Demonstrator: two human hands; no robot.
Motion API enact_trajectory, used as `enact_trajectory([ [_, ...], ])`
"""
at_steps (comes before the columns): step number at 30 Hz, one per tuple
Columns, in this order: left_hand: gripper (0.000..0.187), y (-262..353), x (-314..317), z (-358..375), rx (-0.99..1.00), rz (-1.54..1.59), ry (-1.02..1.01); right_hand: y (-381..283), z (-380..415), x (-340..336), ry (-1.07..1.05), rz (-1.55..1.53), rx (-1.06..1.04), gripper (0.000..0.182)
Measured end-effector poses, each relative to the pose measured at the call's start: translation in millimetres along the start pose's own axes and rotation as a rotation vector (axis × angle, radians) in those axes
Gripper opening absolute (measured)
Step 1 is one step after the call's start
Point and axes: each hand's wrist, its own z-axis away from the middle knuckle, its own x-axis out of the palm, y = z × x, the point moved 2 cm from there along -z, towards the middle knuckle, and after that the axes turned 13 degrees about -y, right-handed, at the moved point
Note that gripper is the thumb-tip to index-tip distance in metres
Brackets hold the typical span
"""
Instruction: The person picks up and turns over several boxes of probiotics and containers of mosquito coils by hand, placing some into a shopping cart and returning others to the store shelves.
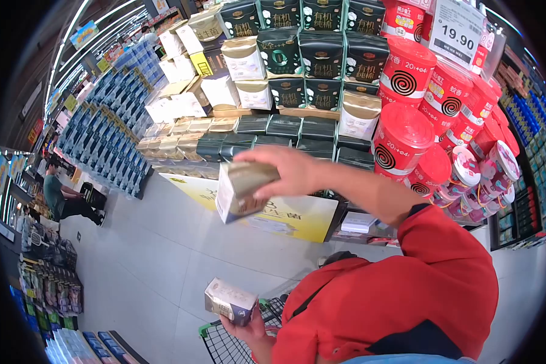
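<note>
My right hand (279, 173) reaches across from the right, its fingers and thumb closed around a gold and white tissue pack (239, 194). That pack is tilted in front of the stacked display, above the floor. Lower down, my left hand (249, 324) supports a white pack with a dark purple end (230, 300), its fingers underneath and at the side. This second pack is over the edge of a green-trimmed black wire cart (227, 346). Similar gold packs (170, 145) and dark green packs (323, 54) are stacked on the display.
Red tubs (406, 142) are piled right of the packs, under a price sign (456, 30). A yellow and white board (285, 215) fronts the display. Blue stacked goods (103, 133) stand left. A person (57, 194) is farther off at left, beside shelves (48, 285).
</note>
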Motion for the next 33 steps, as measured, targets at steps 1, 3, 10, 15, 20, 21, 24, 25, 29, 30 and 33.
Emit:
enact_trajectory([
  [1, 0.064, 1.5, -4.5, -4.1, -0.010, -0.006, -0.046, -8.1, -5.7, -18.9, 0.042, 0.077, 0.002, 0.072],
  [3, 0.064, 0.9, -9.8, -7.3, -0.030, -0.007, -0.087, -16.4, -20.7, -59.3, 0.169, 0.248, 0.006, 0.070],
  [10, 0.064, -10.3, 2.1, -13.8, 0.015, -0.043, -0.111, -42.7, -90.6, -220.0, 0.421, 0.665, 0.082, 0.065],
  [15, 0.066, -8.8, 24.3, -11.3, 0.129, -0.051, -0.099, 10.3, -141.5, -283.7, 0.454, 0.661, 0.035, 0.048],
  [20, 0.065, -10.0, 31.2, -15.3, 0.196, -0.064, -0.100, 17.1, -163.9, -295.6, 0.386, 0.695, 0.096, 0.048],
  [21, 0.065, -11.7, 34.2, -15.3, 0.188, -0.073, -0.108, 17.0, -169.1, -297.8, 0.386, 0.690, 0.092, 0.048],
  [24, 0.065, -18.8, 42.9, -15.7, 0.167, -0.098, -0.126, 17.9, -192.5, -306.3, 0.286, 0.892, 0.158, 0.051],
  [25, 0.065, -20.4, 45.5, -16.0, 0.155, -0.114, -0.138, 18.6, -198.9, -309.9, 0.285, 0.889, 0.154, 0.051],
  [29, 0.066, -23.4, 46.2, -16.5, 0.144, -0.115, -0.150, 30.0, -225.4, -323.6, 0.101, 1.112, 0.203, 0.050],
  [30, 0.067, -23.4, 46.7, -16.0, 0.136, -0.132, -0.158, 23.1, -221.9, -325.3, 0.054, 1.156, 0.221, 0.049],
  [33, 0.067, -22.8, 46.7, -14.9, 0.138, -0.151, -0.146, 14.3, -213.0, -327.6, 0.001, 1.158, 0.233, 0.047],
])
